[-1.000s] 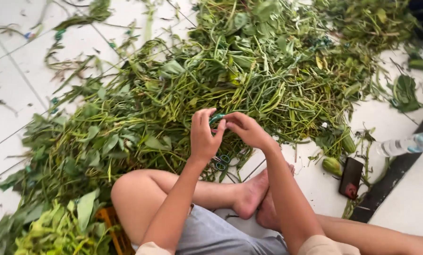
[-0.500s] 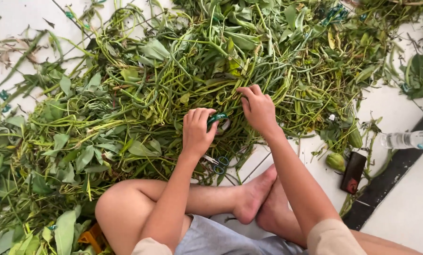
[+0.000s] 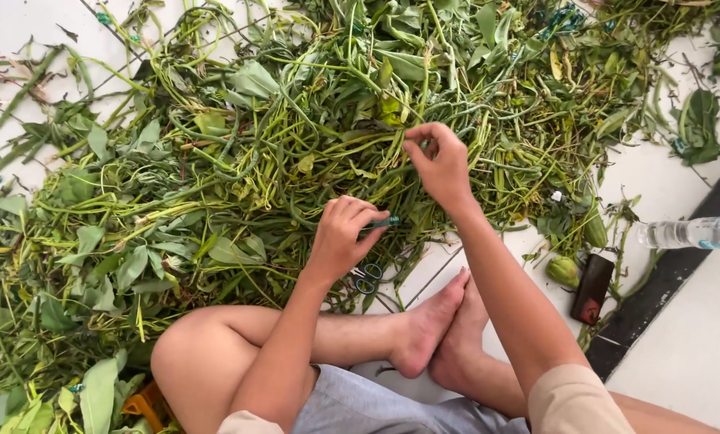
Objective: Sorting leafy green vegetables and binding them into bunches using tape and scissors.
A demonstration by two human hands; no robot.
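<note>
Right hand [image 3: 440, 165] has moved farther into the vine pile [image 3: 295, 137], fingers pinching a stem; left hand [image 3: 340, 237] stays curled around a green tie

Clear plastic bottle [image 3: 689, 232], blue label, lying right, on floor.
</note>
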